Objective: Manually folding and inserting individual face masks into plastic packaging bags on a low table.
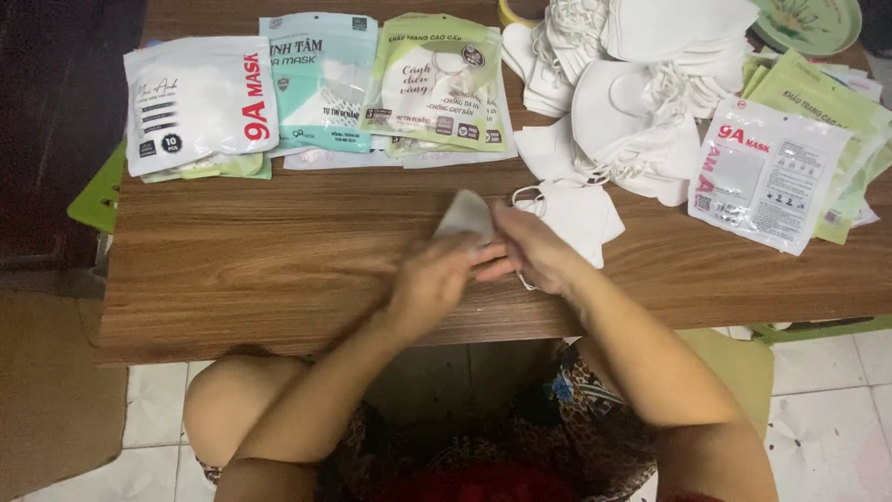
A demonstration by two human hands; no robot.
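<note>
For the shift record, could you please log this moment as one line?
left hand: holds folded white mask | right hand: on same mask | wooden table: loose mask pile, packets

**Soft indoor light, blur at the hands**

We get even, warm light from above on the wooden table [279, 270]. Glare flashes off the glossy packets [200, 102] up top. Both hands [483, 260] smear with motion blur. Under the table edge we lose detail in shadow, and the top-left corner goes dark.
</note>
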